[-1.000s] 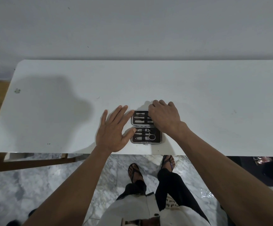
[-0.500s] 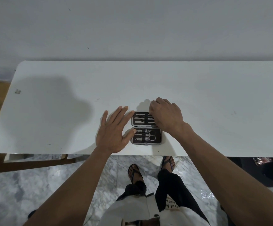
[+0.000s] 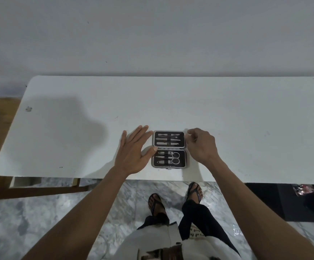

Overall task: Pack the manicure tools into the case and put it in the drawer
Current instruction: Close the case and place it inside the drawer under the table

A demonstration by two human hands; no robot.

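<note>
A small manicure case (image 3: 169, 149) lies open flat on the white table (image 3: 227, 119), near its front edge. Its dark lining holds several metal tools: files and pushers in the far half, clippers and scissors (image 3: 174, 158) in the near half. My left hand (image 3: 133, 152) lies flat on the table just left of the case, fingers spread, thumb tip touching the case's left edge at the hinge. My right hand (image 3: 201, 145) hovers at the right edge of the far half, fingers curled, fingertips at or near the rim; whether it grips the rim I cannot tell.
A grey wall stands right behind the table. Under the table's right side is a dark opening (image 3: 287, 201) with a shiny packet in it. A wooden frame (image 3: 40, 188) shows under the left side. My feet in sandals stand on marble floor.
My right hand has lifted off the case's far half and moved right to its edge, uncovering the tools there. The left hand has stayed put.
</note>
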